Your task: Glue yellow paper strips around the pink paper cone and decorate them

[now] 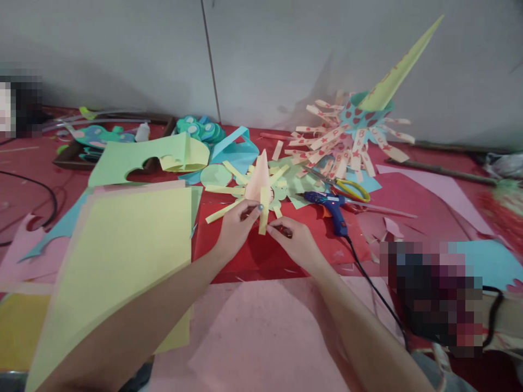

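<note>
A green paper flower shape [280, 190] with yellow strips sticking out lies at the middle of the red table, and a pale pink paper cone [257, 177] rises from it. My left hand [241, 220] is closed on a yellow paper strip [263, 215] in front of the cone, thumb and fingers pinching its side. My right hand [292, 237] has its fingers drawn together at the lower end of the same strip. Just right of the flower rests a blue glue gun [333, 209], beside yellow-handled scissors [353, 190].
Stacked yellow sheets [134, 245] lie on the left. A decorated paper piece with a tall yellow cone [402, 71] stands at the back right. The glue gun's black cord [373, 286] runs toward the front right. Behind is a dark tray [67, 158].
</note>
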`<state>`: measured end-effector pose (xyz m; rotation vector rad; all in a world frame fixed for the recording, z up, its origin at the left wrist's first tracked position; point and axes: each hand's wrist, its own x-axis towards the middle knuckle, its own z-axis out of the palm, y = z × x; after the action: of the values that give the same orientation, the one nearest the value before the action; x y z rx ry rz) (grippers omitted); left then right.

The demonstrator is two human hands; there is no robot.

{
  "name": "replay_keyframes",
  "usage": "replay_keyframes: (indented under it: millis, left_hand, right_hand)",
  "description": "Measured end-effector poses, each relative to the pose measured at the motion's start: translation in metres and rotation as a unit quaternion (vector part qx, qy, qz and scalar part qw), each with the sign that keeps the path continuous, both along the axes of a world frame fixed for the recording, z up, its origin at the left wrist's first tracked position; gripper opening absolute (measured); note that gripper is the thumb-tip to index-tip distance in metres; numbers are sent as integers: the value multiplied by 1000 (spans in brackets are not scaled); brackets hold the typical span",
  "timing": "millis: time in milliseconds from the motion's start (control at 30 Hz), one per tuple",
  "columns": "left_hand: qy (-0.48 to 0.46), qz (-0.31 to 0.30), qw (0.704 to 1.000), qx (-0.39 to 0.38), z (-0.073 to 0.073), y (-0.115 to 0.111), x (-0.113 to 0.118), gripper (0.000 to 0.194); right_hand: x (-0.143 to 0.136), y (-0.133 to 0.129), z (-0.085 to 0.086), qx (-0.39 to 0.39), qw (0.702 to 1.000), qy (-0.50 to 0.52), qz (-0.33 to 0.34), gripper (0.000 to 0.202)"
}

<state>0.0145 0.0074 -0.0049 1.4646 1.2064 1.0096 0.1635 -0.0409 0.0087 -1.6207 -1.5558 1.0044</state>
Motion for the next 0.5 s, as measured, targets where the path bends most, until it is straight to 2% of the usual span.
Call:
replay_keyframes:
  millis: [67,133,200,300,400,500]
  left_hand:
    - [14,1,1000,14,1,1,-1,16]
    - [12,-2,1000,9,3,0,-1,15]
    - [19,-23,1000,6,6,-3,-2,14]
    - [51,-114,992,33,12,-9,-2,13]
    - [104,-213,966,102,15,-13,-1,14]
    - [173,-249,935,185,13,-14,-1,14]
  right_hand:
    - [6,2,1,35,998,-40,-35,27]
    - [17,4,3,88,984,-110,-107,29]
    - [33,7,6,130,953,-179,-205,30]
    - [58,9,9,157,904,-242,-315,30]
    - [76,10,10,162,884,-252,-360,30]
    - [83,11,6,146,882,-246,-374,27]
